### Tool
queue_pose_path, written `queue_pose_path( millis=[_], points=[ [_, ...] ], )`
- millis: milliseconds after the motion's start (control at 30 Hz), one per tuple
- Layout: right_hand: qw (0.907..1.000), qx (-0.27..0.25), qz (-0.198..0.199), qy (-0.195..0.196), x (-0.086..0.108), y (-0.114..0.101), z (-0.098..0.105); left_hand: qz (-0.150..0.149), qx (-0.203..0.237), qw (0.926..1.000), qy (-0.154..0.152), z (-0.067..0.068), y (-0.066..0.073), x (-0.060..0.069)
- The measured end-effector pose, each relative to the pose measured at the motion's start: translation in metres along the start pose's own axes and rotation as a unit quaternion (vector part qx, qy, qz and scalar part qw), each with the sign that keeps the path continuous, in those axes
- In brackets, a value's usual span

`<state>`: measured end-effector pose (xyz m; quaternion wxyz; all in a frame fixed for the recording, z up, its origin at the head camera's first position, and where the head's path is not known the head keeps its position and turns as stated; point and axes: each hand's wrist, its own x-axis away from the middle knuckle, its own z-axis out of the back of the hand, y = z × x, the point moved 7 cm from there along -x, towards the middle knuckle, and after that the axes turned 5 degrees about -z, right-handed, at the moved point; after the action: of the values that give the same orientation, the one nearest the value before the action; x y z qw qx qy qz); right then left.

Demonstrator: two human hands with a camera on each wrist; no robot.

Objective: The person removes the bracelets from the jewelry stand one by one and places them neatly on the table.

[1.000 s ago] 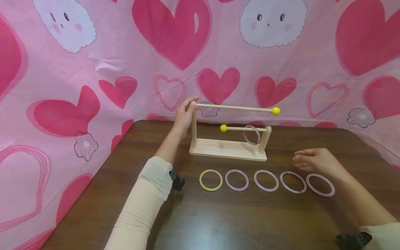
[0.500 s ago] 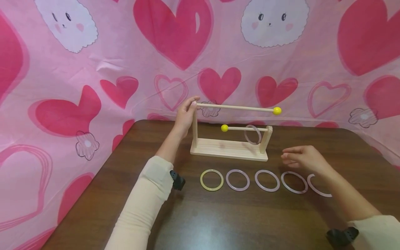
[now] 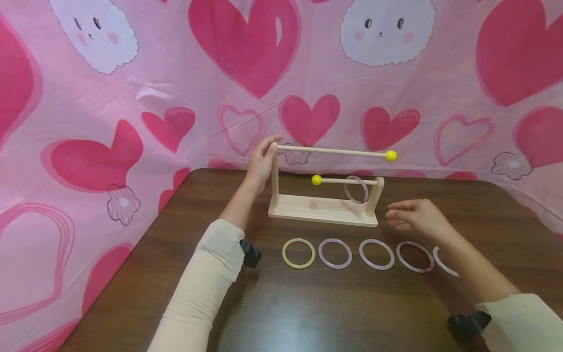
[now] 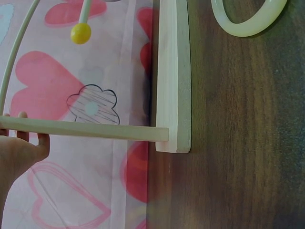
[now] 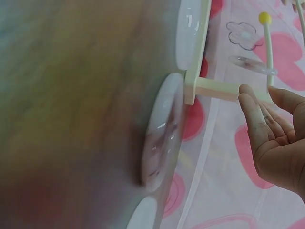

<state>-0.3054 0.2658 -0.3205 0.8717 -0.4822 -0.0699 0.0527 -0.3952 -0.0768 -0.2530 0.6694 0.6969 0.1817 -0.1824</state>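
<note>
My left hand (image 3: 260, 168) grips the top of the tall post of a wooden ring stand (image 3: 321, 210), where the long upper rod begins. In the left wrist view its fingers (image 4: 44, 143) wrap round that post. A pale purple ring (image 3: 367, 191) hangs on the stand's lower rod, near the short post. My right hand (image 3: 418, 220) hovers just right of the short post, fingers loosely extended, holding nothing. Below the stand lie a yellow ring (image 3: 298, 267), a purple ring (image 3: 335, 267) and several more pale rings (image 3: 377, 268) in a row. My right forearm partly covers the rightmost ring.
Both rods end in yellow balls; the upper ball (image 3: 391, 156) points right and the lower ball (image 3: 316, 180) left. Everything stands on a dark wooden table (image 3: 308, 313). Behind it hangs a pink cloth (image 3: 167, 83) printed with hearts.
My right hand has moved left and slightly away from me, closer to the short post, its forearm now covering part of the rightmost ring. My left hand has kept its grip.
</note>
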Motion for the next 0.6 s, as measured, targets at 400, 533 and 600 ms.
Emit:
queue_pose_path(
  millis=[400, 533, 600],
  points=[
    [0.9999, -0.003, 0.0, 0.01, -0.013, -0.019, -0.01, -0.006, 0.003, 1.0, 0.002, -0.001, -0.001, -0.001],
    [0.9991, 0.012, 0.013, 0.039, -0.015, -0.024, -0.015, -0.002, -0.001, 1.0, 0.002, 0.0, -0.002, -0.001],
    [0.9963, 0.043, 0.026, 0.069, -0.016, -0.029, -0.016, -0.002, -0.002, 1.0, 0.002, 0.0, -0.002, -0.001]
  ],
)
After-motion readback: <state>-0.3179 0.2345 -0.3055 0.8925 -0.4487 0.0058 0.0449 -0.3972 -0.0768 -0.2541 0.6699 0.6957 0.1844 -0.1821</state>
